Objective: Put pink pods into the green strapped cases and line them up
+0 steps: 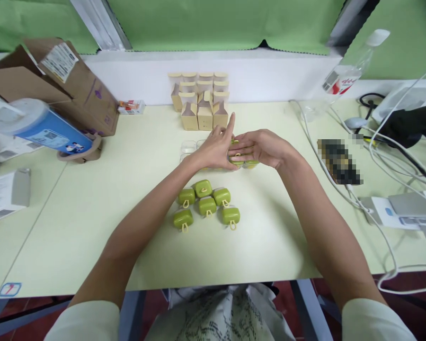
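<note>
My left hand (218,146) is over the clear plastic containers (189,146), its index finger pointing up and its thumb spread toward the right. Beside it, my right hand (261,146) reaches in with fingers stretched out flat, their tips meeting the left palm area. Under and around the right fingers show green-lidded containers (250,164), partly hidden by both hands. Nearer to me lie several loose green lids (207,206) with pale yellow loops, between my forearms.
Several open yellow paper boxes (205,116) stand at the back. A cardboard box (88,102) and a blue canister (53,128) are at left. On the right are a clear bottle (351,71), white cables (326,170) and a blurred-out dark object (339,161).
</note>
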`<state>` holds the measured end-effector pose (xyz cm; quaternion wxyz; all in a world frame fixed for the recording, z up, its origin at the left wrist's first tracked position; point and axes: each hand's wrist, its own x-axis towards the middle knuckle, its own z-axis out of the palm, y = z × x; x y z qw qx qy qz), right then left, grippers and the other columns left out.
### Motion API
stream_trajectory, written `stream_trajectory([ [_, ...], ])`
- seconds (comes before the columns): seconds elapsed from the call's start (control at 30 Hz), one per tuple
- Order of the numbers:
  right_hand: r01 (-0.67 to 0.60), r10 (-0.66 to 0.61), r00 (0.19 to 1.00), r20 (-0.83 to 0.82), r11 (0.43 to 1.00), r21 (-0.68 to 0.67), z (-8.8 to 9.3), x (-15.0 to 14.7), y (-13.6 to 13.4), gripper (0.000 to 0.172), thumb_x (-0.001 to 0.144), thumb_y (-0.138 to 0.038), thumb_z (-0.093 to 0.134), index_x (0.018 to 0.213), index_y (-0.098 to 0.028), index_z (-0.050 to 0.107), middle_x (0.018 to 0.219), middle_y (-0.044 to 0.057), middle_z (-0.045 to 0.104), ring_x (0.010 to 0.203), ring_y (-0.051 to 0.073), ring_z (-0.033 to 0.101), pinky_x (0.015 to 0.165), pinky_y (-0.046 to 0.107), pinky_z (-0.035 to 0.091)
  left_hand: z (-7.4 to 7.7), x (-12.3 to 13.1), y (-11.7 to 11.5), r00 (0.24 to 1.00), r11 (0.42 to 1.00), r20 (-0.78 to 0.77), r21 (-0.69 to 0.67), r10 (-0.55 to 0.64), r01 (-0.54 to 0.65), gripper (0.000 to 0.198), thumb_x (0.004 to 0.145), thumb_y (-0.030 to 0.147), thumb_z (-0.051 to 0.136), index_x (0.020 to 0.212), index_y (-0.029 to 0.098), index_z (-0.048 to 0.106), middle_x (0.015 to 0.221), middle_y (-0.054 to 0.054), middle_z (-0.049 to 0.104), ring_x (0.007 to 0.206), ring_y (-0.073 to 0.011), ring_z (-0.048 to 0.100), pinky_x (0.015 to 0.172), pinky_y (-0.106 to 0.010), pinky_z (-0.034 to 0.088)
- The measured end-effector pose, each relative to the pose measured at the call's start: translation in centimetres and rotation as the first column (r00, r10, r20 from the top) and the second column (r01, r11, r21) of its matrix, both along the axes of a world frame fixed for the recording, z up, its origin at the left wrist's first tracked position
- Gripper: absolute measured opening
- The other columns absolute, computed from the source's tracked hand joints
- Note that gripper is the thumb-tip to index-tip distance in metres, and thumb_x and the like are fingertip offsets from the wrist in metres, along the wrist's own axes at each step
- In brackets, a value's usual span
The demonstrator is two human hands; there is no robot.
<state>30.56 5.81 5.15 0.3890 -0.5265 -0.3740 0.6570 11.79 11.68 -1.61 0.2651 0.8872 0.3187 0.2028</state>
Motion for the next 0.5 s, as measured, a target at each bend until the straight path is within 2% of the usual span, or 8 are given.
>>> stream_trajectory([
  [0.17, 0.077, -0.079, 0.996, 0.028, 0.995, 0.068, -1.0, -1.2, 0.3, 0.011, 0.079, -0.004, 0.069, 0.075, -0.014, 0.071, 0.077, 0.013, 0.075, 0.076, 0.023, 0.079, 0.087, 0.036, 0.071, -0.1, 0.2, 0.2, 1.000, 1.000, -0.025, -0.028, -0.004, 0.003, 0.178, 0.053, 0.064, 0.102, 0.174, 0.018, -0.020, 0.159, -0.026, 0.052, 0.160, -0.0538, 0.025, 0.126, -0.070, 0.030],
  [0.3, 0.108, -0.113, 0.992, 0.050, 0.990, 0.086, -1.1, -1.6, 0.3, 0.013, 0.081, -0.007, 0.067, 0.074, -0.017, 0.071, 0.067, 0.010, 0.071, 0.070, 0.023, 0.076, 0.082, 0.039, 0.071, -0.4, 0.3, 0.5, 1.000, 1.000, -0.024, -0.018, 0.006, -0.007, 0.176, 0.053, 0.062, 0.101, 0.174, 0.018, -0.018, 0.160, -0.025, 0.050, 0.159, -0.0533, 0.026, 0.125, -0.069, 0.032],
  [0.37, 0.115, -0.124, 0.990, 0.070, 0.986, 0.121, -0.3, -1.4, 0.0, 0.013, 0.081, -0.008, 0.067, 0.073, -0.018, 0.072, 0.069, 0.010, 0.072, 0.070, 0.023, 0.075, 0.082, 0.039, 0.070, -0.6, 0.3, 0.6, 1.000, 1.000, -0.009, -0.015, 0.010, -0.010, 0.175, 0.053, 0.062, 0.102, 0.175, 0.020, -0.017, 0.161, -0.025, 0.047, 0.158, -0.0538, 0.028, 0.124, -0.069, 0.034],
  [0.5, 0.122, -0.146, 0.987, 0.071, 0.956, 0.265, 3.2, -0.2, -2.3, 0.018, 0.083, -0.009, 0.064, 0.077, -0.018, 0.077, 0.083, 0.012, 0.079, 0.077, 0.022, 0.074, 0.087, 0.036, 0.068, -0.7, 0.3, 0.4, 1.000, 0.999, 0.006, -0.030, 0.023, -0.023, 0.177, 0.052, 0.059, 0.103, 0.174, 0.024, -0.019, 0.162, -0.023, 0.046, 0.156, -0.0552, 0.029, 0.124, -0.073, 0.032],
])
